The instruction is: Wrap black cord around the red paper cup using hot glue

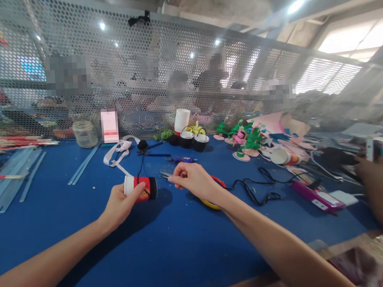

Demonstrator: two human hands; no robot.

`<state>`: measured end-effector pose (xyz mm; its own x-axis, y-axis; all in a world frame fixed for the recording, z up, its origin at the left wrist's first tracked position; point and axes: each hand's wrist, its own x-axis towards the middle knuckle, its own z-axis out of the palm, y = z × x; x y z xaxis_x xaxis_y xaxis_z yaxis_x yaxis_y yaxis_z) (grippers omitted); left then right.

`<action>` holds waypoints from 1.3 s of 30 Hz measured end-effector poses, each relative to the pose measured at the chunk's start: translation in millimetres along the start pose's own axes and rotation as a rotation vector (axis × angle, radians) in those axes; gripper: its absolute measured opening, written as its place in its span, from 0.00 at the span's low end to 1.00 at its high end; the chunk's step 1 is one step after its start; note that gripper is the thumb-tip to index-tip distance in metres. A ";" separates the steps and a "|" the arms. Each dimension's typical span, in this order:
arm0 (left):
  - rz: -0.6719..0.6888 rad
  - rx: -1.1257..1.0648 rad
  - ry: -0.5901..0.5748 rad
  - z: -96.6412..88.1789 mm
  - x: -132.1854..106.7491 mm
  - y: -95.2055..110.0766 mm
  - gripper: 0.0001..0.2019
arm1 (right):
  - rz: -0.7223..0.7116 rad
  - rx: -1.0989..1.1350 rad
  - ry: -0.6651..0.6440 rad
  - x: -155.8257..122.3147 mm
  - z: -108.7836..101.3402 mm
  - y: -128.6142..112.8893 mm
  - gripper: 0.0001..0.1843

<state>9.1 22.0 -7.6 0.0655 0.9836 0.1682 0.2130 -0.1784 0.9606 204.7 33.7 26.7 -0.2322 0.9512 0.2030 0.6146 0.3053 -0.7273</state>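
Observation:
My left hand (120,205) is wrapped round a small red and black paper cup (141,188) lying on its side above the blue table (87,236). A thin black cord runs from the cup up to a black pompom (142,144). My right hand (194,181) is closed in a pinch just right of the cup, with the metal tip of small scissors (165,175) sticking out of the fingers. Under that hand lies a red and yellow ring-shaped thing (214,198), partly hidden.
Black-covered cups (194,140) and a white cup stack (181,120) stand at the back by a perforated metal screen (206,73). Green and pink foam flowers (246,140), a black cable (256,191), a purple tool (314,196). Another person's hand (371,171) at right. Blue strips (14,171) left.

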 end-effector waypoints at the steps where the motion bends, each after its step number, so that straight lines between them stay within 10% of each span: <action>1: 0.037 0.033 -0.026 0.9 -3.4 2.2 0.15 | 0.001 0.054 -0.007 -0.2 1.4 -0.4 0.12; 10: 0.458 0.318 -0.416 4.8 -24.2 13.0 0.11 | -0.011 0.601 -0.357 -7.2 31.1 -13.1 0.19; 22: -0.283 -0.173 -0.297 11.4 -15.2 16.8 0.14 | 0.078 0.897 0.051 -8.9 23.0 -3.3 0.09; 39: -0.135 -0.064 -0.423 12.1 -27.3 15.7 0.14 | 0.041 0.472 0.089 -7.0 23.9 0.7 0.10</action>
<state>22.5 -8.0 0.2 0.4373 0.8978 -0.0522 0.1870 -0.0340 0.9818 188.8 26.2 9.0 -0.1371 0.9686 0.2076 0.2077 0.2330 -0.9500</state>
